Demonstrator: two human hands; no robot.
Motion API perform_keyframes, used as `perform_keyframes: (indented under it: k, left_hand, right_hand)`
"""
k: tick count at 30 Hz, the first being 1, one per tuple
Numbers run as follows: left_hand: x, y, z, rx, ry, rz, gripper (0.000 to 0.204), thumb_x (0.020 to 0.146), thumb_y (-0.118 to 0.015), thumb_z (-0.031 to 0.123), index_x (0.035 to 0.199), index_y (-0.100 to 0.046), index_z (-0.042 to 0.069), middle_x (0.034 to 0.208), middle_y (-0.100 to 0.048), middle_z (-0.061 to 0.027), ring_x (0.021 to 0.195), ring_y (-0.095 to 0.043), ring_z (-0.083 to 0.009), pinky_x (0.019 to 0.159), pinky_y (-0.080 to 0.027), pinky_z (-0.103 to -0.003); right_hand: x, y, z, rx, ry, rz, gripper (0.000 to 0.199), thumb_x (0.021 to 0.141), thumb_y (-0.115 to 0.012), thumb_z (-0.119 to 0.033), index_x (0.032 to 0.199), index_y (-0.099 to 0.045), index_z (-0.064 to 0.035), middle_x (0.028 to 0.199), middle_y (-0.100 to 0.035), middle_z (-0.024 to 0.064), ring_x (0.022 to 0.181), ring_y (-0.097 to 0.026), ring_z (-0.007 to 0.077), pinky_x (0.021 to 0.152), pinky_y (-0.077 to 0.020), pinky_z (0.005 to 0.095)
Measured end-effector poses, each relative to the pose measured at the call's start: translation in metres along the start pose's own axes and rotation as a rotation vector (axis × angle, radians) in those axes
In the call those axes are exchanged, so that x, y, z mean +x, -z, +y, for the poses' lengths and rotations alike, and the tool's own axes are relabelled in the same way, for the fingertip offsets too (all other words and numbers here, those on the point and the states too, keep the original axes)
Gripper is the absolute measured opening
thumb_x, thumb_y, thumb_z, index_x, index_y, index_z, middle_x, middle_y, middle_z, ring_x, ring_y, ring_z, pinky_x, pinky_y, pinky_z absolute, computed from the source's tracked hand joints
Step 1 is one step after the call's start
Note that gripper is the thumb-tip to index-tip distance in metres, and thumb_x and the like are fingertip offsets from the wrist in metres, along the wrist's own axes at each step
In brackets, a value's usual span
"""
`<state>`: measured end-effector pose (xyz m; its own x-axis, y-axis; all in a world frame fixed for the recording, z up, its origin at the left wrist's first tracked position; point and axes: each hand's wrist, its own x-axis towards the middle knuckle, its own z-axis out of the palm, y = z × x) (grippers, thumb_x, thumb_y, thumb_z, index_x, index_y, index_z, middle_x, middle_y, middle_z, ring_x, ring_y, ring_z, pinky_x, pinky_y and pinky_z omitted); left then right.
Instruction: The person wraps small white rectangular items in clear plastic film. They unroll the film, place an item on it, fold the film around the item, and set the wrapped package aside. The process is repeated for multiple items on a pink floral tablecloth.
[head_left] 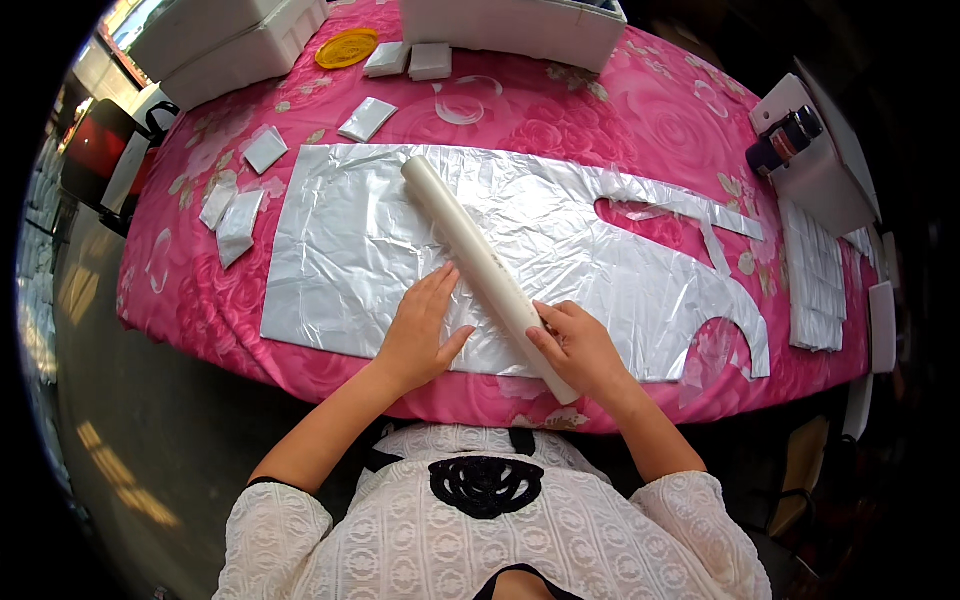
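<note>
A shiny, translucent plastic sheet, shaped like a disposable apron, lies flat but wrinkled across the table. Curved cut-outs and narrow strips form its right end. A long white tube rests slantwise on it, its near end reaching toward the table's front edge. My right hand grips the tube near that end, thumb on top. Left of the tube, my left hand lies on the sheet with fingers stretched and thumb apart. Its fingertips come close to the tube's side; whether they touch it I cannot tell.
Small folded white plastic packets are scattered at the left and back of the pink floral tablecloth. White foam boxes and a yellow dish stand behind. At right are a dark bottle, a white box and folded plastic sheets.
</note>
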<state>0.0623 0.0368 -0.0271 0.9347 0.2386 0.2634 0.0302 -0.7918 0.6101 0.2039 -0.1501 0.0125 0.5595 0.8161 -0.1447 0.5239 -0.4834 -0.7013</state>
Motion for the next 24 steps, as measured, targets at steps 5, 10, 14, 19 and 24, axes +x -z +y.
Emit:
perform_keyframes:
  k: [5, 10, 14, 19, 24]
  left_hand:
    - [0.017, -0.029, 0.024, -0.071, 0.003, -0.077, 0.078, 0.08, -0.06, 0.032, 0.14, -0.02, 0.002, 0.143, -0.013, -0.0302, 0.13, -0.022, -0.0431, 0.106, -0.022, -0.044]
    - [0.03, -0.05, 0.045, -0.055, -0.1, -0.136, 0.076, 0.08, -0.059, 0.034, 0.14, -0.023, 0.006, 0.144, -0.006, -0.0291, 0.132, -0.017, -0.0435, 0.107, -0.019, -0.045]
    - [0.029, -0.066, 0.053, -0.023, -0.082, -0.097, 0.074, 0.079, -0.06, 0.032, 0.139, -0.025, 0.007, 0.145, -0.004, -0.0267, 0.134, -0.013, -0.0417, 0.107, -0.017, -0.047]
    - [0.029, -0.068, 0.06, -0.015, -0.051, -0.13, 0.072, 0.079, -0.059, 0.031, 0.138, -0.026, 0.006, 0.146, -0.002, -0.0268, 0.132, -0.015, -0.0428, 0.107, -0.016, -0.05]
    - [0.026, -0.068, 0.057, -0.023, -0.065, -0.1, 0.073, 0.079, -0.058, 0.031, 0.138, -0.024, 0.005, 0.145, -0.001, -0.0271, 0.131, -0.017, -0.0441, 0.106, -0.016, -0.051]
  right_hand:
    - [0.001, -0.014, 0.029, -0.007, 0.305, 0.19, 0.036, 0.084, -0.058, -0.02, 0.114, -0.056, -0.0004, 0.12, -0.051, 0.0188, 0.109, -0.05, 0.0316, 0.093, -0.0398, 0.0391]
    - [0.013, 0.012, 0.073, -0.509, 0.169, 0.208, 0.053, 0.088, -0.048, -0.03, 0.133, -0.038, -0.0056, 0.143, -0.028, 0.0136, 0.133, -0.024, 0.0285, 0.108, -0.0195, 0.0385]
    - [0.014, 0.056, 0.134, -0.556, -0.031, 0.357, 0.053, 0.089, -0.045, -0.028, 0.134, -0.036, -0.0011, 0.142, -0.029, 0.0173, 0.133, -0.025, 0.0302, 0.109, -0.0184, 0.0386]
    - [-0.012, 0.114, 0.214, -0.637, -0.222, 0.593, 0.043, 0.089, -0.043, -0.021, 0.124, -0.046, 0.0041, 0.131, -0.044, 0.021, 0.122, -0.041, 0.0341, 0.103, -0.0309, 0.0383]
    - [-0.031, 0.122, 0.233, -0.673, -0.288, 0.745, 0.032, 0.086, -0.047, -0.013, 0.112, -0.057, 0.0019, 0.121, -0.054, 0.0162, 0.11, -0.052, 0.0311, 0.094, -0.041, 0.0358]
